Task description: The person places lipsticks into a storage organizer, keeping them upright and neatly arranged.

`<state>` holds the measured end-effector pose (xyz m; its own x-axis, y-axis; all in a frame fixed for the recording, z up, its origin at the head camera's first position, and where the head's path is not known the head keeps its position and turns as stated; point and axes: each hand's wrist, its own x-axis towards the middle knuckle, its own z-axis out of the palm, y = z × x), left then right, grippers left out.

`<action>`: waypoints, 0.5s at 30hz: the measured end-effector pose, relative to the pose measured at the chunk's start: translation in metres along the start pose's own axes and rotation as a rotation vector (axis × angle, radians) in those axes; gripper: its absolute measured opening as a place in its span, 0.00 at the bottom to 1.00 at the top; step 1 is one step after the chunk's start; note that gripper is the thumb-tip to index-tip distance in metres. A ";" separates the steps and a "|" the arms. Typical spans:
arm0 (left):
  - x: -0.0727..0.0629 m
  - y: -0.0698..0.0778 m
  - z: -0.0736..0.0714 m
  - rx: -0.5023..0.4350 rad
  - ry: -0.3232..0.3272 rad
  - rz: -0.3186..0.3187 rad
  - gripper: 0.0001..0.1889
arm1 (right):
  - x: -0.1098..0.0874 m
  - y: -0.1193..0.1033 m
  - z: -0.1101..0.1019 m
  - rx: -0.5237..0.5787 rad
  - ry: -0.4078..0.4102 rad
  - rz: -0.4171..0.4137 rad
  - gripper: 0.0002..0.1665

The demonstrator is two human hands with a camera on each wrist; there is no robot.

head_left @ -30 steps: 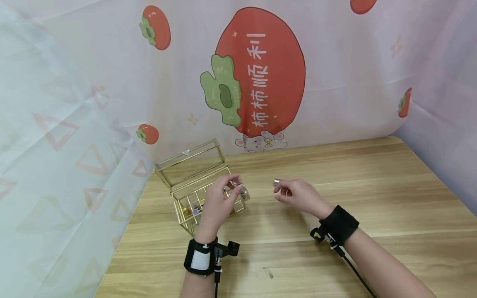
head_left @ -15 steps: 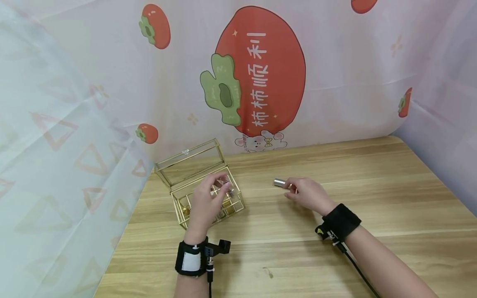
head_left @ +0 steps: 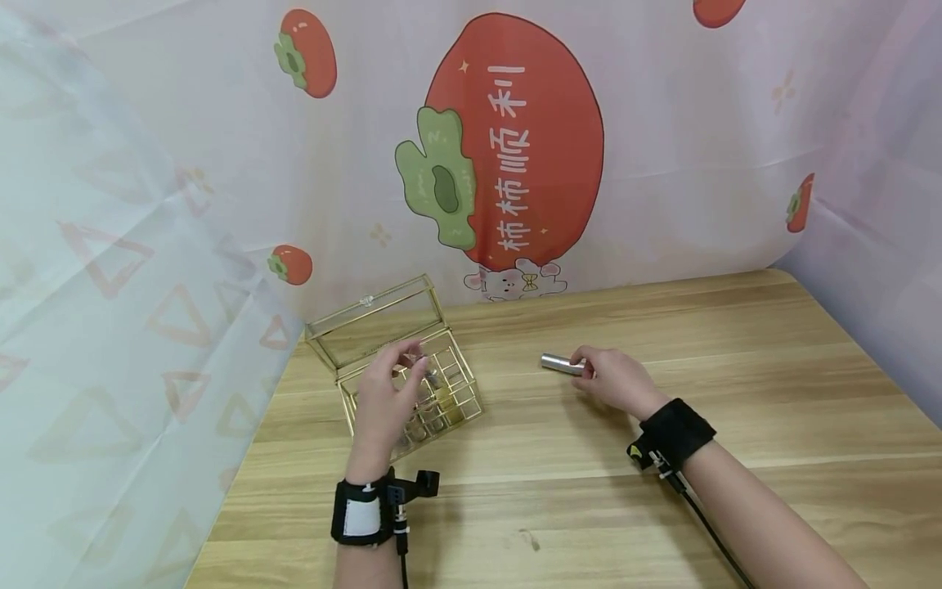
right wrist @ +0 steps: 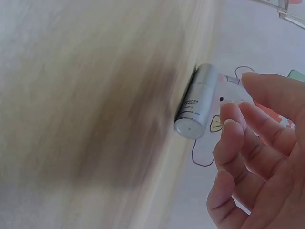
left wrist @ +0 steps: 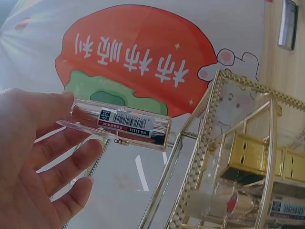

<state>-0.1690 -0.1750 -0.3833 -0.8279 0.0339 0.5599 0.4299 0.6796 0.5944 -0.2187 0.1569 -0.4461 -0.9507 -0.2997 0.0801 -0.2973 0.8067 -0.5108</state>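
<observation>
My left hand (head_left: 377, 413) is above the glass box (head_left: 461, 357) with gold metal edges, whose lid (head_left: 374, 321) stands raised. In the left wrist view its thumb and fingers pinch one end of a clear lipstick tube (left wrist: 126, 125) bearing a barcode label. Gold-capped (left wrist: 245, 155) and clear tubes sit in the box's compartments, partly hidden by the hand in the head view. On the table lies a silver tube (head_left: 561, 363) with small dark print. Close by is my right hand (head_left: 620, 381); the right wrist view shows its loosely bent fingers (right wrist: 233, 136) apart from the tube.
The wood-grain table (head_left: 545, 474) meets a printed cloth backdrop (head_left: 662, 221) behind and cloth walls at both sides. Each wrist wears a black strap (head_left: 677, 431) with a camera and cable. A small dark mark (head_left: 530, 538) shows near the table's front.
My left hand has moved left over the box with the lipstick tube. The right hand has drawn back slightly rightward, and more of the silver tube shows.
</observation>
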 end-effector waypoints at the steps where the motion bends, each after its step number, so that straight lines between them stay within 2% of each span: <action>1: 0.000 -0.001 -0.001 0.003 0.006 -0.001 0.16 | 0.000 0.001 0.000 0.000 0.000 0.002 0.17; 15: -0.004 -0.012 -0.010 0.020 0.095 -0.013 0.14 | 0.004 0.013 0.002 0.070 -0.028 0.081 0.19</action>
<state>-0.1675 -0.1912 -0.3869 -0.7950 -0.0444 0.6050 0.4109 0.6943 0.5908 -0.2268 0.1651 -0.4546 -0.9682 -0.2499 0.0125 -0.2116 0.7914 -0.5735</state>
